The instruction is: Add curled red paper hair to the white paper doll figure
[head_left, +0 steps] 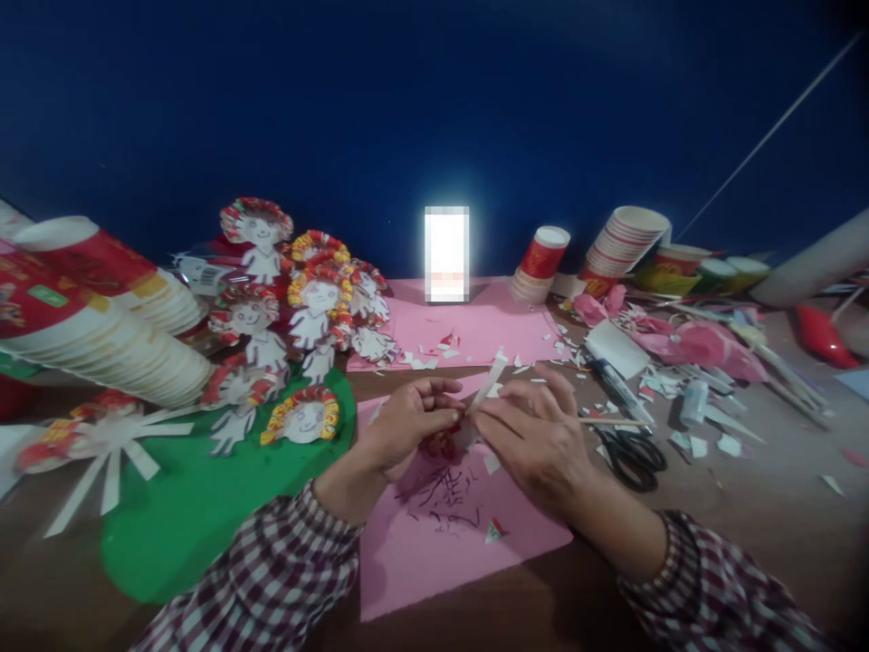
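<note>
Between my hands is a cut paper cup piece, with a white strip point(490, 378) sticking up and red curled paper point(440, 444) below it. My left hand point(407, 424) closes its thumb and fingertips on the piece from the left. At the strip's lower end, the thumb and forefinger of my right hand point(533, 435) are pinched together, while its other fingers are raised. Both hands are over a pink sheet point(407, 580) marked with black scribbles. A thin wooden stick point(615, 421) shows beside my right hand; whether that hand touches it is unclear.
Paper dolls with curled hair point(319, 299) stand at left by a green sheet point(169, 543). Stacked paper cups point(128, 353) lean beside them. Black scissors point(631, 457), a marker point(621, 391) and paper scraps lie right. A glowing, blurred-out rectangle point(446, 254) stands at the back.
</note>
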The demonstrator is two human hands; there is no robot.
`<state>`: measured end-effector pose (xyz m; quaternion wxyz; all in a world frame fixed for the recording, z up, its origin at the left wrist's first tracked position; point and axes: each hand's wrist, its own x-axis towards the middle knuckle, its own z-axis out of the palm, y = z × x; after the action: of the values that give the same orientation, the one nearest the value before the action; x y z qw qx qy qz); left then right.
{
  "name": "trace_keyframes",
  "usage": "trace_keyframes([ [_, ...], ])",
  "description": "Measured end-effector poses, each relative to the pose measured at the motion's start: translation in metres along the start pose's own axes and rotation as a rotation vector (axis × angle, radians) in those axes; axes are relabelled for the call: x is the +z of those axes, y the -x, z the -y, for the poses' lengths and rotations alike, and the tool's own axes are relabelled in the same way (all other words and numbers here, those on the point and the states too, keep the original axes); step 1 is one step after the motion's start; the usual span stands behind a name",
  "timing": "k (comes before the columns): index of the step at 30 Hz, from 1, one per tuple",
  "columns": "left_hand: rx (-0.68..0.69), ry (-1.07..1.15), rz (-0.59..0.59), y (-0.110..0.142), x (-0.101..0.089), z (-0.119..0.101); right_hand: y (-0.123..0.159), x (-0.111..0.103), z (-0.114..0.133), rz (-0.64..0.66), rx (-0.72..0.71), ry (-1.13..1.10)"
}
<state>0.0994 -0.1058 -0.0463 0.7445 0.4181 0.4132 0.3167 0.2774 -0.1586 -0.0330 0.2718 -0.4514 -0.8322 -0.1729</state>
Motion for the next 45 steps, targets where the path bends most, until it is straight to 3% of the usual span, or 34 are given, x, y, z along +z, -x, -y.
trace_keyframes([
  [45,0.011,0.016,-0.007,-0.004,-0.003,0.008,0.003,0.011,-0.004,0.033,0.034,-0.139],
])
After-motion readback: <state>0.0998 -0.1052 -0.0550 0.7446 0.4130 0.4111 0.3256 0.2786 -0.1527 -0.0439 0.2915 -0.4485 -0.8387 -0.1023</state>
